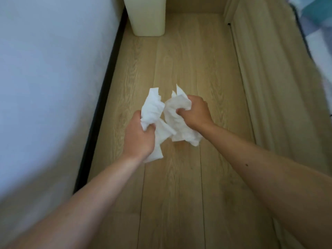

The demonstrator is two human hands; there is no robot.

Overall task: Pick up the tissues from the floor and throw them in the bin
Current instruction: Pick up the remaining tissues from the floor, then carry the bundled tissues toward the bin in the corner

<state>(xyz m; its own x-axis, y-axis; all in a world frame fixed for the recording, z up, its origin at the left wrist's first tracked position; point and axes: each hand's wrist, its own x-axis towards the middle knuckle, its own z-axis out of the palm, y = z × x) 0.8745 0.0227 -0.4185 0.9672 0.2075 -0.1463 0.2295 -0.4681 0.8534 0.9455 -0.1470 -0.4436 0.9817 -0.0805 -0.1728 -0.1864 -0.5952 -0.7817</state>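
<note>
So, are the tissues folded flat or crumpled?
Crumpled: the left hand bunches one tissue, the right hand bunches another tissue, both wrinkled, corners sticking out.

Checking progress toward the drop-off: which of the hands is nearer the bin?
Left, slightly. The left hand grips a tissue almost straight below the bin; the right hand, gripping another tissue, sits farther right. Neither has reached it.
</note>
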